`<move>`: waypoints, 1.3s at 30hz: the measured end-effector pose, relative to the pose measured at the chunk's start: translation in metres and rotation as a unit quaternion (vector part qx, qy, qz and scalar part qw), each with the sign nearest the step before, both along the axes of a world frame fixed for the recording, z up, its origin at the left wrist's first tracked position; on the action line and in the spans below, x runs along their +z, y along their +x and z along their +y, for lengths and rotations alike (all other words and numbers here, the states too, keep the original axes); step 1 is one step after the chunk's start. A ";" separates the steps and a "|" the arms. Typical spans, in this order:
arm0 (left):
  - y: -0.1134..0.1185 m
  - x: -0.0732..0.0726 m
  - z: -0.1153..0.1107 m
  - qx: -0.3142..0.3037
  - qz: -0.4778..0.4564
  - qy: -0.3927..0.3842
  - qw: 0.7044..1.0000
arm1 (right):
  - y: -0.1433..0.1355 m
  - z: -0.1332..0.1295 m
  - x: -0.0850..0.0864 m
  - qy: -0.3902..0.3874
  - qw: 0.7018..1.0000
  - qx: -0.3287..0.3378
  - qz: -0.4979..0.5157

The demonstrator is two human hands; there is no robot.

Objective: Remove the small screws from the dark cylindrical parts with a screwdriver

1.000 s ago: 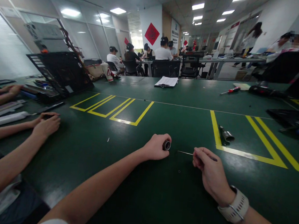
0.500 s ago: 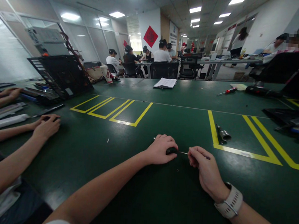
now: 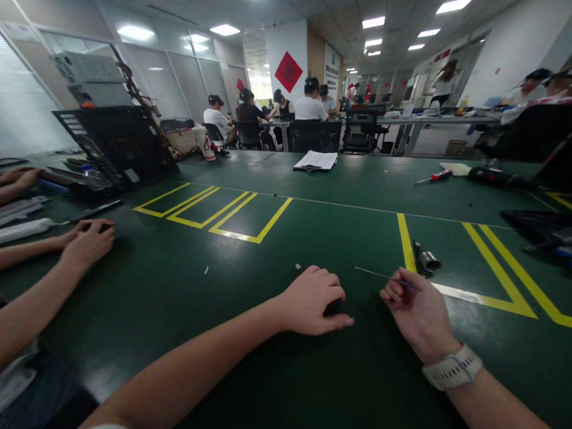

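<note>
My left hand (image 3: 314,302) rests on the green table (image 3: 231,383), its thumb stretched away from the bent fingers. A dark patch shows between thumb and forefinger; I cannot tell whether it is an object or shadow. Just beyond the knuckles a small metallic tip (image 3: 298,266) sticks out, the rest hidden by the hand. My right hand (image 3: 415,309), with a pale watch strap at the wrist, is closed on a thin metal rod-like tool (image 3: 374,272). Its slim end points left, above the left hand's fingers, touching nothing. Behind the right hand lies a metal cylinder-shaped part (image 3: 429,260).
Yellow tape frames (image 3: 237,235) mark the table. A clipboard (image 3: 315,160) and a red-black screwdriver (image 3: 434,177) lie farther back. At left are a co-worker's hands (image 3: 88,244), a white tool (image 3: 16,234) and a black panel (image 3: 122,143). Dark gear (image 3: 550,227) lies at right.
My left thumb has opened away from the black object it was pressing. My right hand has moved right and up with the rod-like tool, drawing its tip away from that object.
</note>
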State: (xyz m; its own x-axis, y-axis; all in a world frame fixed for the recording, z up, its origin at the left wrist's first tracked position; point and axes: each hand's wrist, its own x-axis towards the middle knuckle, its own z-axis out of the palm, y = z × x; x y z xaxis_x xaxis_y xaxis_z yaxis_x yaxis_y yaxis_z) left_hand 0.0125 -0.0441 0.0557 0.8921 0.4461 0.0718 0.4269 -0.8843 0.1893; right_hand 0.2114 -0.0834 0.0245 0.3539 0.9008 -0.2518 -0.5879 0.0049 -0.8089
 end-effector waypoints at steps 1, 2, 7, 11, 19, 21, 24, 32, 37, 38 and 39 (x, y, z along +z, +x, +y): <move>0.003 0.000 -0.006 -0.002 0.009 0.028 1.000 | -0.001 0.000 -0.001 0.001 1.000 -0.001 0.002; 0.007 -0.001 -0.011 -0.009 0.019 0.053 0.998 | -0.002 0.000 -0.001 0.002 1.000 -0.002 0.004; 0.018 -0.009 -0.023 -0.006 0.045 0.140 0.989 | -0.006 -0.001 0.000 -0.001 1.000 -0.006 0.021; 0.012 -0.012 -0.013 0.024 0.056 0.142 0.988 | -0.005 -0.002 0.000 -0.006 0.999 -0.002 0.032; -0.014 -0.022 0.016 0.089 0.049 0.126 0.987 | -0.006 -0.005 -0.003 0.003 1.000 0.006 0.027; -0.024 -0.023 0.022 0.097 0.048 0.127 0.986 | -0.007 -0.005 -0.003 0.005 1.000 0.008 0.023; -0.044 -0.023 0.033 0.137 0.055 0.135 0.980 | -0.008 -0.006 -0.003 0.008 1.000 0.008 0.019; -0.106 -0.025 0.072 0.193 0.074 0.170 0.964 | -0.010 -0.007 -0.007 0.026 1.000 0.006 -0.013; -0.135 -0.027 0.087 0.218 0.065 0.181 0.957 | -0.010 -0.007 -0.009 0.039 0.999 0.012 -0.036; -0.138 -0.027 0.088 0.221 0.062 0.183 0.956 | -0.010 -0.007 -0.010 0.041 0.998 0.013 -0.040; -0.140 -0.028 0.090 0.222 0.059 0.184 0.956 | -0.009 -0.007 -0.010 0.043 0.998 0.014 -0.045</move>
